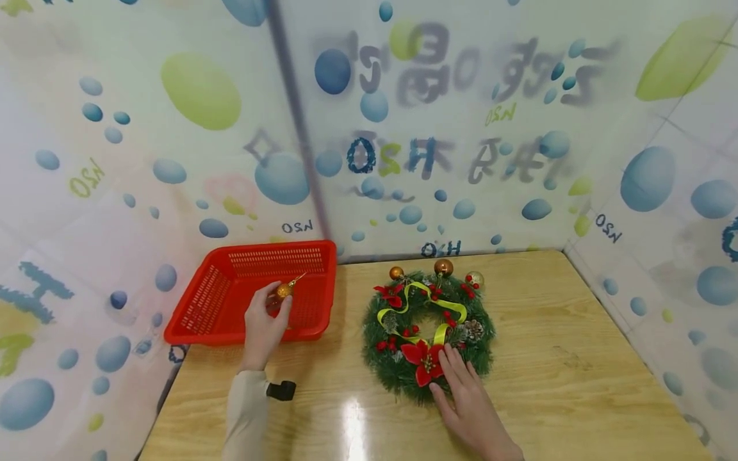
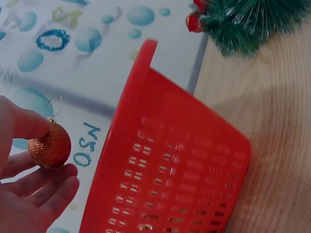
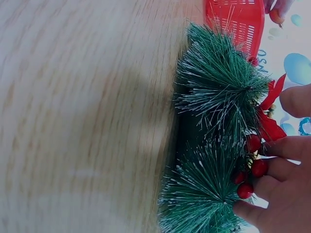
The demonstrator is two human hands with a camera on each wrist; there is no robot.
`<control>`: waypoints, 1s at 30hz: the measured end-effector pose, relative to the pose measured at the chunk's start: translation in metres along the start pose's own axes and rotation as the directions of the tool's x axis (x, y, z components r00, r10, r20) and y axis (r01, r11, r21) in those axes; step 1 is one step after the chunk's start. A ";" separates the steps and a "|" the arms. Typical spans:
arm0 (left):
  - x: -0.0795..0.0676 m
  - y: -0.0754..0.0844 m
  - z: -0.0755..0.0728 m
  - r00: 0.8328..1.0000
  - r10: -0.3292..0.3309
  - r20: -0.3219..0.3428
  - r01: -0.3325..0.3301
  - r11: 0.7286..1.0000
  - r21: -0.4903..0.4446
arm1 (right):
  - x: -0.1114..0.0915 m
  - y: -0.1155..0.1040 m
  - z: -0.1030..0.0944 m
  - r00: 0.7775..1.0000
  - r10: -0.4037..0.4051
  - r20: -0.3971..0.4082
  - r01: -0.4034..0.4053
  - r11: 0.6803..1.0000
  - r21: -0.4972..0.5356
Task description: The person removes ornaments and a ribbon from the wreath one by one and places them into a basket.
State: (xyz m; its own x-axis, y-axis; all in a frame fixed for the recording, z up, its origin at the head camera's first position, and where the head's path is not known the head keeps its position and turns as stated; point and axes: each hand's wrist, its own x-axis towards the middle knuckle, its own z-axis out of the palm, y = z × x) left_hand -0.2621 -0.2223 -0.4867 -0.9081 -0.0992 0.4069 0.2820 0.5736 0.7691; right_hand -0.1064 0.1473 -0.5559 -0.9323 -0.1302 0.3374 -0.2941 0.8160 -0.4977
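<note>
Between the thumb and fingers of my left hand [image 1: 265, 326] is a small orange-gold glittery ball ornament [image 2: 52, 149] with a thin hanging loop. The hand is above the red plastic basket [image 1: 331, 288]. A green Christmas wreath [image 1: 383, 371] lies on the table to the basket's right. My right hand [image 1: 469, 410] rests on the wreath's near right part, fingers extended beside a red poinsettia flower [image 1: 423, 363]. Red berries [image 3: 259, 168] are close to those fingers in the right wrist view. A yellow-green ribbon [image 1: 460, 309] curls over the wreath.
Along the wreath's far edge are an orange ball [image 1: 396, 273], a copper ball [image 1: 443, 267] and a pale gold ball [image 1: 475, 279]. A pinecone [image 1: 474, 329] is on its right side. Printed curtains [image 1: 380, 211] border the wooden table [image 1: 565, 384] behind and at both sides.
</note>
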 end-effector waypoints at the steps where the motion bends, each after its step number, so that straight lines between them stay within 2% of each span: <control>1: 0.002 -0.002 -0.001 1.000 -0.008 0.000 0.008 1.000 0.007 | 0.000 0.000 0.000 1.000 -0.002 -0.005 0.002 1.000 -0.001; 9: 0.018 -0.022 -0.010 0.997 -0.071 -0.030 0.071 0.997 0.018 | 0.005 0.003 -0.001 0.999 -0.022 -0.034 0.022 1.000 0.000; 16: 0.020 -0.033 -0.015 0.984 -0.177 -0.010 0.177 0.982 0.066 | 0.000 0.002 0.003 1.000 -0.009 -0.026 0.009 1.000 0.006; 21: 0.022 -0.037 -0.020 0.975 -0.220 -0.016 0.220 0.970 0.104 | -0.003 0.001 0.005 1.000 -0.004 -0.029 0.005 1.000 0.026; 27: 0.020 -0.033 -0.020 0.974 -0.226 0.013 0.224 0.972 0.066 | -0.001 0.000 0.003 0.997 -0.028 -0.067 0.029 1.000 0.003; 30: 0.014 -0.029 -0.019 0.975 -0.219 0.030 0.217 0.975 0.051 | -0.002 -0.001 0.003 0.996 -0.039 -0.076 0.039 0.999 -0.007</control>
State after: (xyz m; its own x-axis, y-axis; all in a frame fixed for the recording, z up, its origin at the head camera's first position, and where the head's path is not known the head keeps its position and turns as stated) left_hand -0.2770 -0.2561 -0.4940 -0.9567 -0.1977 0.2135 0.0618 0.5788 0.8132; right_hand -0.1045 0.1450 -0.5582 -0.9014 -0.1193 0.4162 -0.3287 0.8142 -0.4785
